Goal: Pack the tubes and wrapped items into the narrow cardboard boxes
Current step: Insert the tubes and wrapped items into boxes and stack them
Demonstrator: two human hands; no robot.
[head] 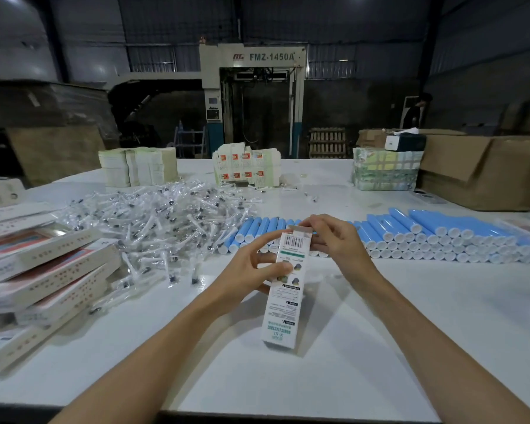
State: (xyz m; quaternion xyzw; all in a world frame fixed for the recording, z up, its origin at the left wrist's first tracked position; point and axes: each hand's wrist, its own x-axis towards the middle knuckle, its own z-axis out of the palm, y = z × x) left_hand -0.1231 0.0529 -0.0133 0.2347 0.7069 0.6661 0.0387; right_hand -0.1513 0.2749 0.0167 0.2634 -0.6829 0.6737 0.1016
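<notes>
Two grips hold the narrow box [283, 313]: left hand [251, 267] mid-body, right hand [337, 240] pinching its top flap [303, 229] edge.

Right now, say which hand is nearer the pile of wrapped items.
Left. The left hand holds the box just right of the pile; the right hand pinches its top flap, farther right.

Dim warehouse, dark corrugated walls [380, 32], pale machine [251, 87] marked FMZ-1450A, wooden pallet [327, 142], white bench [288, 377], brown cartons [487, 169] at right

"FMZ-1450A" on the far machine [252, 66]; "ELECTRIC" on the narrow cardboard box [285, 301].
</notes>
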